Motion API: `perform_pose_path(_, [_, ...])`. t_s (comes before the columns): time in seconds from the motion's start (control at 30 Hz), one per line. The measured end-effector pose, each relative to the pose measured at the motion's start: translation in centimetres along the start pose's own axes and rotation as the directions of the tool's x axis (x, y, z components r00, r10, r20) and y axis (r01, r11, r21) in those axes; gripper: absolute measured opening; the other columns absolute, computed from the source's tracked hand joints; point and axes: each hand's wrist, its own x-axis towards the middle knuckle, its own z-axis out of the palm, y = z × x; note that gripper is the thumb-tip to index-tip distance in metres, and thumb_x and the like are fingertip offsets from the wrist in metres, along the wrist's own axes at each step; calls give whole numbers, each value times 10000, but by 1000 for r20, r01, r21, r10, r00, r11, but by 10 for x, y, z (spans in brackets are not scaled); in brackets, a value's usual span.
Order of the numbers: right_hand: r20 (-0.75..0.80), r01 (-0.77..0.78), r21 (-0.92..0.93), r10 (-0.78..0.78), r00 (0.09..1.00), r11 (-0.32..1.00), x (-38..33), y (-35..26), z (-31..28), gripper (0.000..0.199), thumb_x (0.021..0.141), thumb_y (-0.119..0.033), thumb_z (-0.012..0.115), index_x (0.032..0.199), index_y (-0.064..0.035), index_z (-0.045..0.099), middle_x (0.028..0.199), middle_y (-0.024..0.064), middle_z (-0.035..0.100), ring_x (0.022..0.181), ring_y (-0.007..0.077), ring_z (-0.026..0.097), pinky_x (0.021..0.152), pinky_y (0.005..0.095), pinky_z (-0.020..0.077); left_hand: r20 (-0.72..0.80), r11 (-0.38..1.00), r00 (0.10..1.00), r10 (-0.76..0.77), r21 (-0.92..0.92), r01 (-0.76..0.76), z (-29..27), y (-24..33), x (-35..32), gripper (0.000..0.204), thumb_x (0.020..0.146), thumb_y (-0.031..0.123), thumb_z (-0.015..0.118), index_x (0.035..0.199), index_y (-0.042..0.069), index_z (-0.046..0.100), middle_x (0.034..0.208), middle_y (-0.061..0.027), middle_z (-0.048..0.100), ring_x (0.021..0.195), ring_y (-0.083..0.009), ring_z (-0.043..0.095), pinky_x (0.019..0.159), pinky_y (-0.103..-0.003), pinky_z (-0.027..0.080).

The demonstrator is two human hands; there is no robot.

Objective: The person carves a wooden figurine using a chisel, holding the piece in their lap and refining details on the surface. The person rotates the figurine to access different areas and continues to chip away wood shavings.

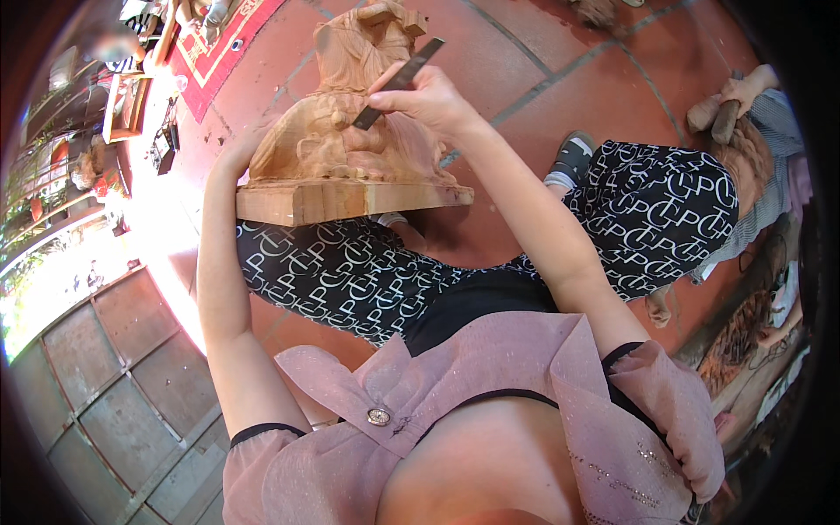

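- Carved wooden statue sits between your hands, its pale block base nearer your body than either hand.
- Left of it, your left hand lies along its flank; the fingers are hidden, so I cannot tell whether they grip. If that support is slack, the statue could rock under a push.
- Between your hands, the flat dark metal tool slants over the relief, its nearer end at the carving; contact is unclear. A loose pinch or too steep an angle could make it skid, gouging detail or running toward your left hand.
- Lengthwise, the statue runs from base to narrow top, which points away from you, beyond both hands.
- Right of it, your right hand pinches the tool between thumb and fingers.
- Well right of that, another person's hand clasps a rounded wooden piece.
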Motion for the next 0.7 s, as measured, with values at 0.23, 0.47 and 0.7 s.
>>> perform_pose_path(0.23, [100, -9, 100, -1, 995, 995, 18, -3, -7, 104, 812, -68, 692, 899, -33, 647, 821, 54, 660, 773, 147, 666, 674, 270, 571, 43, 995, 997, -59, -75, 62, 0, 9, -2, 364, 931, 243, 497, 1206, 20, 582, 1198, -82, 599, 1106, -171, 531, 966, -288, 397])
perform_pose_path(0.47, [100, 40, 167, -57, 993, 985, 9, 6, -4, 129, 816, -76, 693, 925, -28, 645, 850, 65, 659, 826, 162, 658, 710, 286, 573, 63, 993, 996, -56, -99, 62, 2, 11, -4, 361, 935, 252, 493, 1197, 22, 586, 1179, -78, 604, 1076, -157, 537, 939, -288, 418])
perform_pose_path(0.7, [175, -27, 228, -13, 984, 973, 14, -3, -7, 138, 821, -78, 688, 941, -23, 645, 853, 65, 665, 790, 146, 650, 724, 273, 546, 54, 998, 999, -1, 63, -3, 1, 9, -2, 348, 938, 224, 476, 1203, 25, 583, 1173, -89, 603, 1072, -166, 542, 941, -292, 417])
